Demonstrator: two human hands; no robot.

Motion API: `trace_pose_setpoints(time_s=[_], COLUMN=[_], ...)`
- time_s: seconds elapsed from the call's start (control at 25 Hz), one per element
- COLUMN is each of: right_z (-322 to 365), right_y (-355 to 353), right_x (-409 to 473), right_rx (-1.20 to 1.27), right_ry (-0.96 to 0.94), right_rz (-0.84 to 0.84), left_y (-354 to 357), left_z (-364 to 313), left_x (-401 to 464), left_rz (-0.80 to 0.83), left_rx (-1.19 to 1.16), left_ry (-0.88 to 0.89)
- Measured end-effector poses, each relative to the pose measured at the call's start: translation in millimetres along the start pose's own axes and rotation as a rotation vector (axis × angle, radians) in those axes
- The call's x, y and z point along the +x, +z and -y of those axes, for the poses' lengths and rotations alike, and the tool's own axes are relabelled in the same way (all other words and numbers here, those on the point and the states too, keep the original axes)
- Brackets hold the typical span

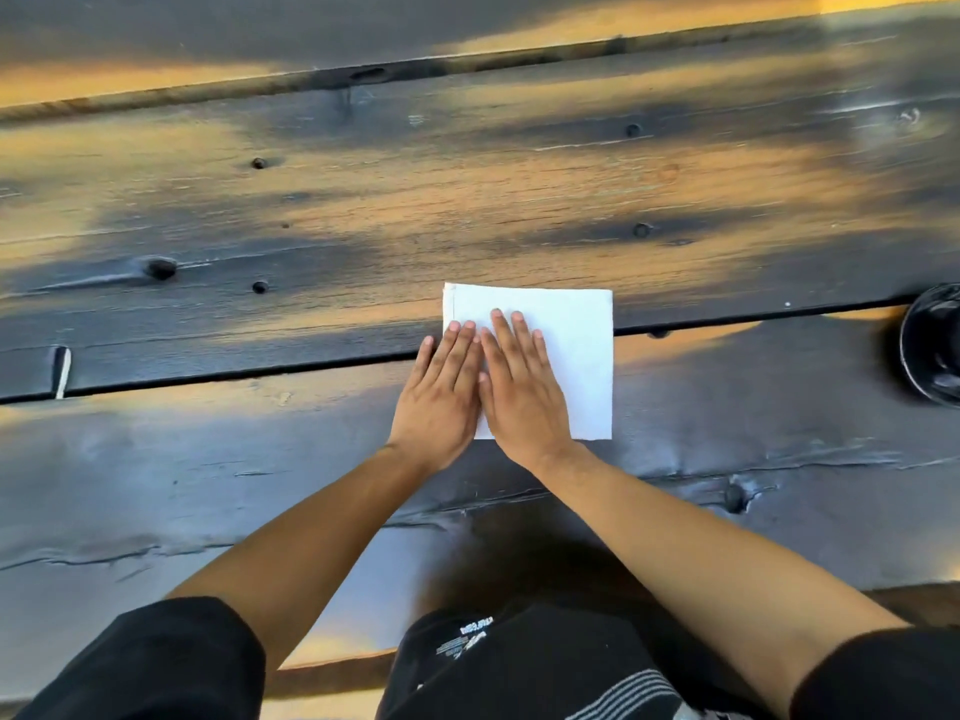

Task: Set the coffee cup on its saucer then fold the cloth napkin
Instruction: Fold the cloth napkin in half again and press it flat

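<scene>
Your left hand [439, 402] and right hand [519, 392] lie flat, fingers together, gripping nothing. Both press the folded napkin's [576, 356] left half onto the tabletop [311, 210].

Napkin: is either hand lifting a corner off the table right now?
No. The left hand and right hand both lie flat, palms down, on the white napkin, which lies flat on the wooden table.
</scene>
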State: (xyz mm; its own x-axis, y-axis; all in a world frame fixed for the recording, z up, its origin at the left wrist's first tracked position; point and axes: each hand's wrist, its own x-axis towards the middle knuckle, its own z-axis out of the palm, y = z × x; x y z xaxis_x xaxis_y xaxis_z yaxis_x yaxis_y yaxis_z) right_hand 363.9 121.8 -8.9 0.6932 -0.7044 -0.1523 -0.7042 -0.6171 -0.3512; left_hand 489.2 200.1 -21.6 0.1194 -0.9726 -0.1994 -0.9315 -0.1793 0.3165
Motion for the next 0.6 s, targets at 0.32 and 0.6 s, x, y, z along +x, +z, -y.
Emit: trace_pose_setpoints(time_s=[0.32,0.6], right_z=[-26,-104], right_y=[34,11], right_x=[-19,-46], right_rx=[-0.158,-0.204], right_ry=[-0.076,0.053], right_rz=[0.068,0.06], left_y=[26,25], left_z=[17,14], left_x=[-16,-15], left_rz=[0.02,0.031], left_rx=[0.149,0.18], left_ry=[0.003,-0.019])
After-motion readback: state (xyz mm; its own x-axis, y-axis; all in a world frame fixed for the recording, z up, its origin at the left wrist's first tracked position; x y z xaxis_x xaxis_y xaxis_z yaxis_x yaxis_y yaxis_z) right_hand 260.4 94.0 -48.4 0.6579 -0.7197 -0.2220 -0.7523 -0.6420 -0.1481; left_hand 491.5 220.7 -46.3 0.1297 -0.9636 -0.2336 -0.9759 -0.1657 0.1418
